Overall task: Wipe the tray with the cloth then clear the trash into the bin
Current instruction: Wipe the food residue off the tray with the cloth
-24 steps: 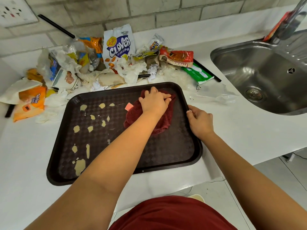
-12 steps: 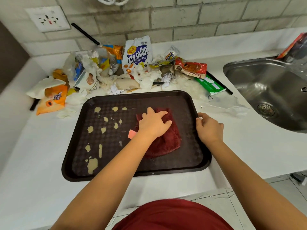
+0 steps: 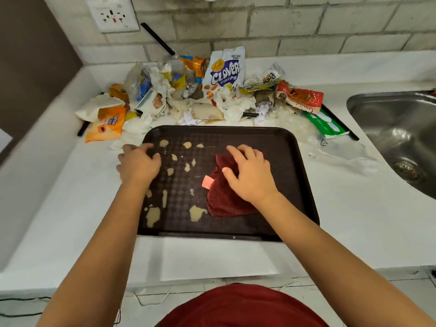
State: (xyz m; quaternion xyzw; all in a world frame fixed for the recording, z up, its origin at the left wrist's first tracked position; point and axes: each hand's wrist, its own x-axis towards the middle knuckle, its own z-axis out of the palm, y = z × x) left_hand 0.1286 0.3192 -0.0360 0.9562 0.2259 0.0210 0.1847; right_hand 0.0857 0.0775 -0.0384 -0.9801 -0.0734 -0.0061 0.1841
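A dark brown tray (image 3: 290,175) lies on the white counter, with several pale yellowish smears (image 3: 197,213) over its left half. A dark red cloth (image 3: 221,204) with a pink tag (image 3: 207,181) sits right of the tray's middle. My right hand (image 3: 250,175) presses down on the cloth with its fingers curled into it. My left hand (image 3: 139,164) lies over the tray's left rim, fingers apart, slightly blurred. Behind the tray is a heap of trash, with a Clover Chips bag (image 3: 224,74) standing in it. No bin is in view.
A steel sink (image 3: 396,128) is set into the counter at the right. Crumpled clear plastic (image 3: 342,152) lies between tray and sink. An orange snack pack (image 3: 108,126) lies at the back left. A brick wall with a socket (image 3: 113,16) rises behind the trash.
The hands have swapped. My left hand left the cloth and moved to the tray's left rim. My right hand left the right rim and now sits on the cloth.
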